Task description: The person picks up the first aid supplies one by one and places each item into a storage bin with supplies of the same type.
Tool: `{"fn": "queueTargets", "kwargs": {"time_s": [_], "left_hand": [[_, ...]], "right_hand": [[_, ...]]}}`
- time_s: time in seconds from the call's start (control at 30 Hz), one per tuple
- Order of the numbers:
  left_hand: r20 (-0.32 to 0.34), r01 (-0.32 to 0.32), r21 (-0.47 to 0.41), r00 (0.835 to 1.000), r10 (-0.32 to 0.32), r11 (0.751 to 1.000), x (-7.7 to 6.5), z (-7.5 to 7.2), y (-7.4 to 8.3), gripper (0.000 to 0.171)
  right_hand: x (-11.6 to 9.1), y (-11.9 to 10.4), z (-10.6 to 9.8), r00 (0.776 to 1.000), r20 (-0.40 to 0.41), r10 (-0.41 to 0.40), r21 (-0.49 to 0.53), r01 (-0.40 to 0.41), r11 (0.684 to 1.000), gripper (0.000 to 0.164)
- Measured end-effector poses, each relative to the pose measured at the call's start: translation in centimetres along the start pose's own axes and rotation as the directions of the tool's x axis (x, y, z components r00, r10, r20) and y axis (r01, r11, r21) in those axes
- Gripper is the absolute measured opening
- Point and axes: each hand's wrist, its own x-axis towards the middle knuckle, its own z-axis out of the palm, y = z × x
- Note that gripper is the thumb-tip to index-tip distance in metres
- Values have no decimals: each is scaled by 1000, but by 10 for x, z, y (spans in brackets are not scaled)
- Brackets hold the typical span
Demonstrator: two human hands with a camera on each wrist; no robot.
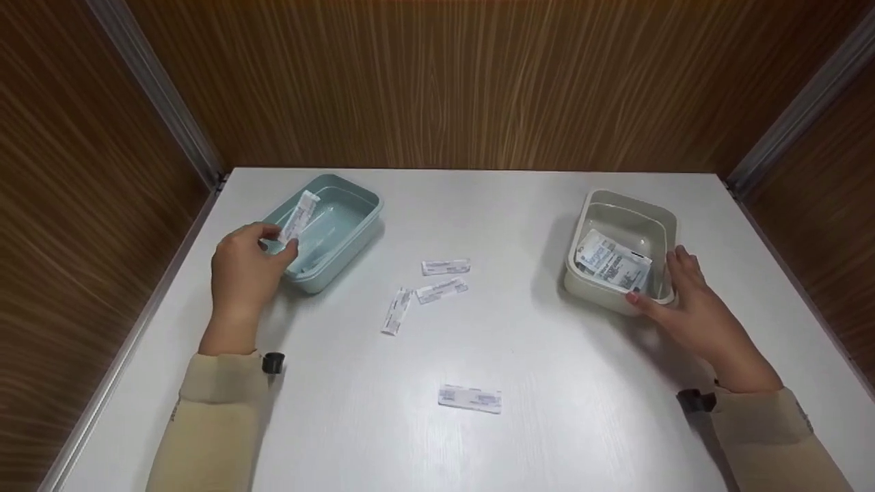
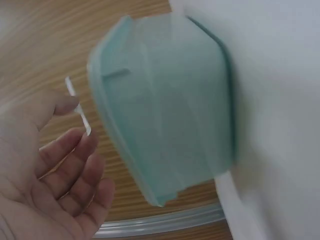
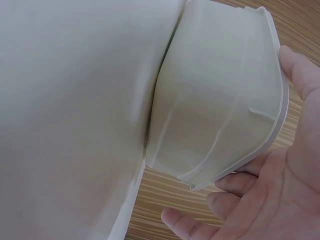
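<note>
My left hand (image 1: 245,270) pinches a wrapped adhesive bandage (image 1: 299,215), a narrow white printed strip, between thumb and fingers above the teal box (image 1: 348,249). Edge-on in the left wrist view, the same bandage (image 2: 79,107) looks thin, beside the box's rim. Something pale lies inside the teal box, partly hidden by the hand. At the right, my right hand (image 1: 697,318) touches the near right corner of a beige box (image 1: 601,292), thumb and fingers spread along its rim (image 3: 284,100). Larger white printed packets (image 1: 613,262) lie in that box.
Between the boxes, three wrapped strips (image 1: 446,266) lie close together on the white table (image 1: 519,342). Another strip (image 1: 469,398) lies nearer the front. Wood-grain panels (image 1: 437,89) enclose the table at the back and both sides.
</note>
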Motion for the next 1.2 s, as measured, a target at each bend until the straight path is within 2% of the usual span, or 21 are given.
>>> {"fn": "queueTargets", "kwargs": {"time_s": [0.1, 0.2, 0.4, 0.53, 0.7, 0.77, 0.83, 0.9, 0.93, 0.97, 1.03, 1.1, 1.2], "left_hand": [[-35, 16, 2, 999, -16, 1000, 2, 3, -11, 39], [-43, 26, 8, 999, -26, 1000, 3, 6, -17, 38], [-29, 41, 35, 999, -40, 999, 8, 11, -16, 44], [-59, 11, 61, 998, -7, 998, 7, 12, -15, 50], [-140, -109, 44, 983, 115, 993, 1, 14, -7, 40], [-185, -200, 22, 962, 201, 980, -4, 17, 0, 35], [-220, -297, -5, 932, 289, 955, -11, 21, 11, 30], [-182, -403, -51, 903, 389, 914, -20, 27, 24, 31], [-142, -445, -82, 891, 432, 892, -24, 30, 30, 34], [-85, -473, -124, 881, 466, 872, -29, 33, 35, 37], [70, -481, -213, 861, 504, 851, -38, 41, 45, 50], [235, -438, -270, 833, 500, 857, -44, 47, 51, 67], [436, -348, -260, 790, 431, 901, -48, 54, 53, 91]], "right_hand": [[1, -1, 2, 1000, -3, -10, -2, 10, 1000, 123], [2, -1, 3, 1000, -5, -16, -5, 16, 1000, 122], [-1, 3, 2, 1000, -1, -6, 7, 6, 1000, 121], [0, 1, 1, 1000, 3, -3, 11, 3, 1000, 121], [2, 0, 1, 1000, 11, 1, 9, -1, 1000, 121], [2, 0, 2, 1000, 8, 1, 12, -1, 1000, 121], [2, 0, 2, 1000, 7, 1, 11, -1, 1000, 121], [2, 0, 2, 1000, 10, 1, 8, -1, 1000, 121], [2, 0, 2, 1000, 11, -1, 3, 1, 1000, 121], [2, 0, 2, 1000, 12, -4, 0, 4, 1000, 120], [2, 0, 2, 1000, 10, -10, -5, 10, 1000, 120], [2, 0, 2, 1000, 6, -14, -7, 14, 1000, 120], [3, 0, 2, 1000, 6, -15, -9, 15, 1000, 120]]}}
